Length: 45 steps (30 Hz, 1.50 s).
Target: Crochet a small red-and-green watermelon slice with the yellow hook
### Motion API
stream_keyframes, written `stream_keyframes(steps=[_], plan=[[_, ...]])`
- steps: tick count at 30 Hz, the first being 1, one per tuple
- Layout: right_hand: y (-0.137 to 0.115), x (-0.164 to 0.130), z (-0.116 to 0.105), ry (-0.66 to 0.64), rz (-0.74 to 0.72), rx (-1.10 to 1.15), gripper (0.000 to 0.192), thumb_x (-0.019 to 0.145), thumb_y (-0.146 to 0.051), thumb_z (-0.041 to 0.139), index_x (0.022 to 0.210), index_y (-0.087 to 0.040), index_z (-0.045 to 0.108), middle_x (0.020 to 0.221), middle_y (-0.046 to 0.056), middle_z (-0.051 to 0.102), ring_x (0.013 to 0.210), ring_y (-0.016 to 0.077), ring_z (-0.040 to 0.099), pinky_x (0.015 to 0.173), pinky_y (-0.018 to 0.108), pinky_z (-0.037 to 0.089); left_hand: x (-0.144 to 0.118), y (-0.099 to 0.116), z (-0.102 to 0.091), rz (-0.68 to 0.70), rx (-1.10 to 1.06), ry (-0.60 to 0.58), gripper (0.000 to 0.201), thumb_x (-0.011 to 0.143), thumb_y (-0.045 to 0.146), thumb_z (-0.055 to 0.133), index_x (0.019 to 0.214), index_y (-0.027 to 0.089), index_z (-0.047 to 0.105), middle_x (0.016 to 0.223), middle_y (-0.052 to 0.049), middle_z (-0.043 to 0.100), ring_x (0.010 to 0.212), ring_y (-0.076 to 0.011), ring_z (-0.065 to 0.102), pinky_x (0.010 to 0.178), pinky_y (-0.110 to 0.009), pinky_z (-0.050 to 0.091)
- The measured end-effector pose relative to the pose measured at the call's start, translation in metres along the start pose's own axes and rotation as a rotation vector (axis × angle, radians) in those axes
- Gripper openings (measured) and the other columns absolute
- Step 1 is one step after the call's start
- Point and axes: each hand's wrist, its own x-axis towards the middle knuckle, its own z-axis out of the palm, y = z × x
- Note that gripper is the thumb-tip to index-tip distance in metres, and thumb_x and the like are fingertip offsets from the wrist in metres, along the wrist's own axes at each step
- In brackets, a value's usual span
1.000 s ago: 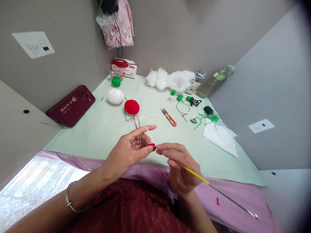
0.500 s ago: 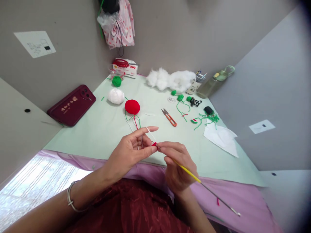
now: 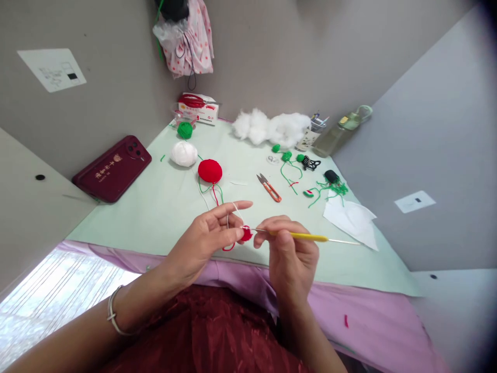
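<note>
My left hand (image 3: pixel 205 239) pinches a small red crochet piece (image 3: pixel 246 234) between thumb and fingers, with white yarn looped over the raised index finger. My right hand (image 3: pixel 289 254) grips a yellow-handled crochet hook (image 3: pixel 306 237), its tip at the red piece and its metal tail pointing right. Both hands hover above the near edge of the pale green mat (image 3: pixel 171 202). Red and green strands run from the work back toward a red yarn ball (image 3: pixel 210 171).
A white yarn ball (image 3: pixel 184 154), a green yarn ball (image 3: pixel 185 130), orange thread snips (image 3: pixel 269 188), white stuffing (image 3: pixel 272 128), green crochet bits (image 3: pixel 289 157), white paper (image 3: pixel 353 217), a dark red phone (image 3: pixel 112 168), a bottle (image 3: pixel 339 132), a box (image 3: pixel 198 109).
My right hand has turned the hook: its tail swung up from pointing down-right to lying level, pointing right. The red piece has rotated slightly in my left fingers.
</note>
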Motion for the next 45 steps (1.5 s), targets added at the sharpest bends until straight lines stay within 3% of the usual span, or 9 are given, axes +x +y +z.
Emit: stream_keyframes(steps=[4,6,11,14,18,22,31,38,45], plan=[[0.004,-0.001,0.005,-0.027,-0.03,-0.07,0.019,0.105,-0.023,0.063,0.104,-0.029,0.081,0.095,0.003,0.08,0.079,0.017,0.072,0.068,0.032,0.061,-0.003,-0.005,0.004,0.058,0.066,-0.027,0.041,0.084,0.024,0.087,0.125,0.026,0.08,0.089,0.001,0.07,0.086,-0.0145,0.063,0.084,-0.029,0.048],[0.006,-0.005,0.006,-0.036,-0.089,-0.187,0.022,0.104,-0.019,0.063,0.109,-0.03,0.081,0.095,0.003,0.079,0.082,0.0176,0.072,0.071,0.033,0.062,-0.002,-0.008,0.005,0.07,0.063,0.007,0.044,0.083,0.027,0.09,0.126,0.027,0.08,0.088,0.002,0.071,0.082,-0.0138,0.063,0.079,-0.028,0.047],[0.01,-0.012,0.003,-0.083,-0.449,-0.555,0.039,0.094,-0.011,0.075,0.125,-0.034,0.079,0.11,0.006,0.078,0.091,0.0206,0.074,0.074,0.035,0.063,0.002,-0.012,0.005,-0.038,-0.12,0.018,0.047,0.08,0.032,0.093,0.124,0.023,0.081,0.081,0.002,0.069,0.074,-0.0106,0.058,0.074,-0.024,0.045],[0.009,-0.005,-0.001,-0.012,-0.286,-0.394,0.027,0.1,-0.014,0.067,0.115,-0.032,0.081,0.09,0.003,0.076,0.083,0.0189,0.072,0.072,0.034,0.061,0.005,-0.008,0.001,-0.151,-0.187,-0.018,0.04,0.08,0.03,0.092,0.118,0.02,0.084,0.084,-0.001,0.07,0.076,-0.0105,0.058,0.075,-0.024,0.046],[0.005,0.003,-0.002,0.022,-0.033,-0.056,0.02,0.105,-0.026,0.062,0.099,-0.028,0.081,0.084,0.001,0.073,0.065,0.0139,0.065,0.064,0.032,0.055,0.005,-0.003,-0.001,-0.039,-0.083,0.015,0.033,0.082,0.026,0.09,0.114,0.024,0.085,0.082,0.002,0.069,0.075,-0.0104,0.058,0.074,-0.025,0.045],[0.006,0.003,0.002,-0.057,-0.021,-0.061,0.014,0.101,-0.029,0.069,0.1,-0.028,0.082,0.094,0.004,0.08,0.085,0.0191,0.073,0.07,0.033,0.06,0.001,-0.005,0.002,0.028,0.067,0.008,0.04,0.081,0.027,0.09,0.121,0.027,0.083,0.083,0.001,0.071,0.08,-0.0143,0.063,0.075,-0.028,0.045],[0.012,0.002,-0.001,-0.018,0.142,0.082,0.019,0.102,-0.037,0.067,0.096,-0.023,0.079,0.093,0.005,0.081,0.067,0.0144,0.07,0.064,0.03,0.061,0.0,-0.007,-0.001,0.018,0.054,-0.012,0.045,0.082,0.021,0.088,0.126,0.027,0.08,0.09,0.002,0.07,0.085,-0.0141,0.064,0.088,-0.03,0.048],[0.007,0.006,0.0,-0.026,0.19,0.208,0.024,0.105,-0.04,0.063,0.092,-0.022,0.073,0.084,0.003,0.079,0.06,0.0127,0.069,0.06,0.028,0.06,-0.004,-0.003,-0.001,-0.001,0.11,-0.008,0.04,0.086,0.03,0.085,0.125,0.028,0.081,0.089,0.001,0.064,0.079,-0.0139,0.051,0.076,-0.028,0.043],[0.002,0.001,-0.008,-0.109,0.041,0.036,0.021,0.109,-0.026,0.055,0.101,-0.024,0.074,0.094,0.003,0.08,0.073,0.0142,0.073,0.07,0.03,0.062,-0.005,-0.005,-0.005,0.03,0.159,-0.01,0.035,0.09,0.032,0.082,0.125,0.029,0.081,0.087,0.001,0.063,0.081,-0.0151,0.052,0.075,-0.028,0.042]])
